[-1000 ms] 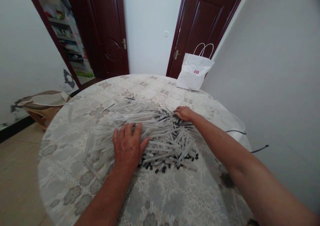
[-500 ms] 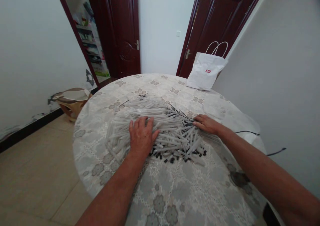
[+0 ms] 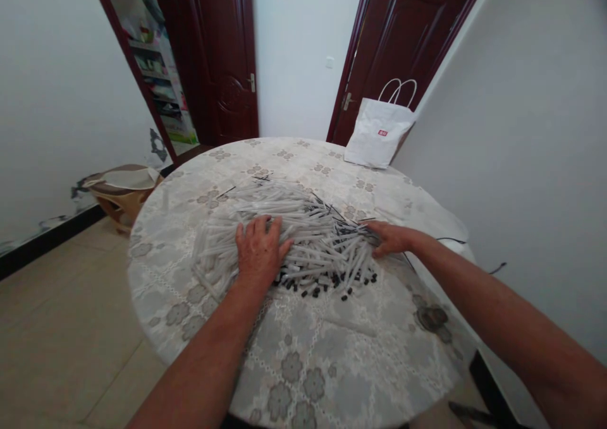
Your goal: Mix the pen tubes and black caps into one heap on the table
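A big heap of thin white plastic tubes [image 3: 303, 227], pen barrels by the look of them, lies in the middle of a round table [image 3: 332, 366] with a grey flowered cloth. Small black caps [image 3: 322, 285] are scattered along the heap's near edge, and thin black refills stick out at its right. My left hand [image 3: 258, 251] lies flat, palm down, on the left part of the heap. My right hand [image 3: 389, 237] rests on the heap's right end, fingers spread over the tubes. Neither hand grips anything that I can see.
A white paper bag [image 3: 379, 135] with handles stands at the table's far right edge against the wall. Two dark red doors [image 3: 227, 62] are behind the table. A brown basket [image 3: 121, 192] sits on the floor at the left. A black cable [image 3: 450, 239] trails off the table's right side.
My right hand has slid toward me along the heap's right end. My left hand has stayed flat on the tubes. The camera has pulled back and shifted.
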`<move>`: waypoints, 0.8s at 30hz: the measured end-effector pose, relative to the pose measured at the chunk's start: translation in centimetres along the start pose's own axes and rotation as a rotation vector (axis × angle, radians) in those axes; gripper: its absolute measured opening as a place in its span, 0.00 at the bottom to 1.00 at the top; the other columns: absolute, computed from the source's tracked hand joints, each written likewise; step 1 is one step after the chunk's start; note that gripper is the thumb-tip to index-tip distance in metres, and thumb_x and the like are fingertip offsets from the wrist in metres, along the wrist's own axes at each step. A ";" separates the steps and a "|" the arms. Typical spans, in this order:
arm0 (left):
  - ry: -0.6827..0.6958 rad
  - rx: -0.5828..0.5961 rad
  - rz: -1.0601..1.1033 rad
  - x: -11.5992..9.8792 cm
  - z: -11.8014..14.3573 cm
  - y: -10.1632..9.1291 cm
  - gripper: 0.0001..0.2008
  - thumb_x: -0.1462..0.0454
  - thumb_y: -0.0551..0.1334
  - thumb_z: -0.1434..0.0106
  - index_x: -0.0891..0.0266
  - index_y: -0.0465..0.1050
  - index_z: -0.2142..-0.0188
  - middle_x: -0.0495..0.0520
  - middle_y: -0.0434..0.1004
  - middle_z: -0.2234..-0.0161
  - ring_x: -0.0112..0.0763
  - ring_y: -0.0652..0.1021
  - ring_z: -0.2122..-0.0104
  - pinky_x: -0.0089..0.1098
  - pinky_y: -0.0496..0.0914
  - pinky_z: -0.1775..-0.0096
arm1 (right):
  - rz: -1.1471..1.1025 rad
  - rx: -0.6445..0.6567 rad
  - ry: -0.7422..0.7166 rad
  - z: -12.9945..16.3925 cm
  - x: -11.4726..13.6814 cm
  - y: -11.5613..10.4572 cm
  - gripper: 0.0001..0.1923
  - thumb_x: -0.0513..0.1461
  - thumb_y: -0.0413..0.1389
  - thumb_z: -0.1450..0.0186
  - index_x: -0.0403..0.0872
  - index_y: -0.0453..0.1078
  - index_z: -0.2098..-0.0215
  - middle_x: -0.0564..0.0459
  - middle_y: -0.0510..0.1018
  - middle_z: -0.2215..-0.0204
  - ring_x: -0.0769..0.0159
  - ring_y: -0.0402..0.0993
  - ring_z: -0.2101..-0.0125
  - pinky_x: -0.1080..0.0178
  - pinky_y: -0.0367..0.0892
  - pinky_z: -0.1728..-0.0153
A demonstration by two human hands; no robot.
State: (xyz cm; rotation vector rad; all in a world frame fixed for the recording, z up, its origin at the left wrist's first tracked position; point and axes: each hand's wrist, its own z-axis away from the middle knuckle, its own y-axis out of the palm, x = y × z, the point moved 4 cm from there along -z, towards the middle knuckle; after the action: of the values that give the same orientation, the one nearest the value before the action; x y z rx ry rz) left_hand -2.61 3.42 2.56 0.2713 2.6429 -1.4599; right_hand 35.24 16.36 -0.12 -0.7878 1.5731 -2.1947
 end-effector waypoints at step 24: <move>1.142 0.258 0.386 -13.0 14.1 -1.8 0.08 0.61 0.65 0.31 0.60 0.68 0.65 0.52 0.69 0.68 0.36 0.71 0.66 0.41 0.65 0.61 | 0.291 -0.111 0.384 -0.8 4.2 0.3 0.22 0.43 0.59 0.36 0.43 0.71 0.45 0.34 0.83 0.52 0.47 0.81 0.52 0.57 0.70 0.55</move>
State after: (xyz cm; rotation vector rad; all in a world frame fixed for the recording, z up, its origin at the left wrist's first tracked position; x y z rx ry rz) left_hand 9.89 -10.82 -1.11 2.0262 2.7267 -1.8029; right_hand 31.45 14.51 0.41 -0.1466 1.8625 -2.1412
